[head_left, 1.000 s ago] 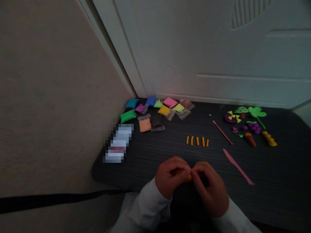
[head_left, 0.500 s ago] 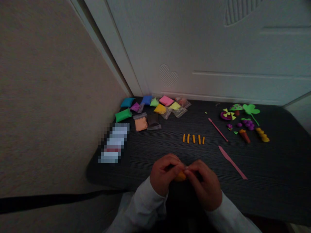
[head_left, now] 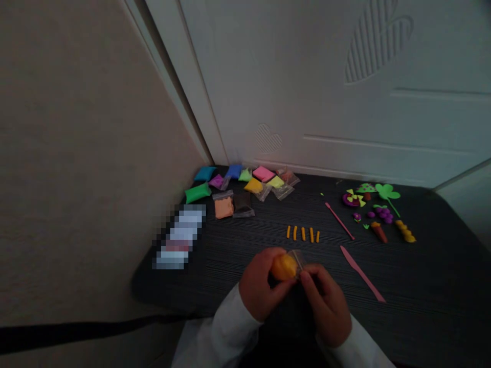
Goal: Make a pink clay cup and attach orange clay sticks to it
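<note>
Near the table's front edge, my left hand (head_left: 263, 283) is wrapped round a clear zip bag of orange modelling clay (head_left: 284, 267). The fingers of my right hand (head_left: 326, 301) pinch the clear, clay-free end of the same bag. Just beyond my hands, several short orange clay strips (head_left: 303, 234) lie side by side in a row. To the right are a pink plastic knife (head_left: 360, 273) and a thin pink modelling stick (head_left: 339, 221).
Several bags of coloured clay, a green one (head_left: 198, 192) among them, lie at the back left. A blurred-out rectangle (head_left: 180, 237) is at the left edge. Small clay figures, including purple grapes (head_left: 383, 214) and a brown cone (head_left: 379, 232), sit at the right. A white panelled door (head_left: 326, 102) stands behind.
My left hand has turned, so more of the orange clay and the clear bag end now shows. The whole view has tilted slightly up, shifting the table lower.
</note>
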`<state>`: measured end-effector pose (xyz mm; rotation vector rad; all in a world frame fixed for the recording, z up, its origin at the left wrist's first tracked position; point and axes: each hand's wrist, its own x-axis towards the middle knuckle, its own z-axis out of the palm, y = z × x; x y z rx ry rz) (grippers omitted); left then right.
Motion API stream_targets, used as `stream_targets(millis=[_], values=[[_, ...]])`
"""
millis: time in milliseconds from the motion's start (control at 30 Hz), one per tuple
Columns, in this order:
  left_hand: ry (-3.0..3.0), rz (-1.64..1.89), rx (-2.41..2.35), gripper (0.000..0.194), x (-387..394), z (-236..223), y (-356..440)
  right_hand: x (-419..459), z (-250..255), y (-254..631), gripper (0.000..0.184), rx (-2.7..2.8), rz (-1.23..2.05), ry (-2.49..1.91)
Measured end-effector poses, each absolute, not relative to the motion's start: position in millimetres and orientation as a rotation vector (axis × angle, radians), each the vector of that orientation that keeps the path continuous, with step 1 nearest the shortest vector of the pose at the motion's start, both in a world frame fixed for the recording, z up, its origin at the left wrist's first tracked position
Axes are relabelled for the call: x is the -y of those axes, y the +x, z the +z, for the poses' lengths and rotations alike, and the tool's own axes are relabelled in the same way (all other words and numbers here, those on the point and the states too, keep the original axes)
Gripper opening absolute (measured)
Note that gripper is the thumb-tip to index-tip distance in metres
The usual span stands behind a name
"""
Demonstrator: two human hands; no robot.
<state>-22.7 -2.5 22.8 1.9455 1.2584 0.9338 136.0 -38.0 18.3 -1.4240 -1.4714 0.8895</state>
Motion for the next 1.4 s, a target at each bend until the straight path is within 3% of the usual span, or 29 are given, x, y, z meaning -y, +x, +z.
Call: stream_targets(millis=[200,333,500,833,1100,1400], values=[[2.376,0.728,-1.636,0.043,-68,58,-32,25,31,148,0.02,1.495,0.834,-1.472],[2.439,0.448,-1.76,0.04,-111,53,-28,19,29,149,0.016,1.576,0.785,-1.429],[2.416,0.411,-1.849,0.039,-128,41,-29,24,17,145,0.013,1.598,0.728,-1.421],[2.425,0.316,-1.95,0.027,-197,62,-15,25,19,142,0.014,1.636,0.639,-1.354],[2.457,0.167,-1.893,0.03,-236,50,-7,26,19,140,0.012,1.608,0.653,-1.356],[2.496,0.366,-1.804,0.031,-233,55,-13,26,18,143,0.014,1.603,0.723,-1.371]])
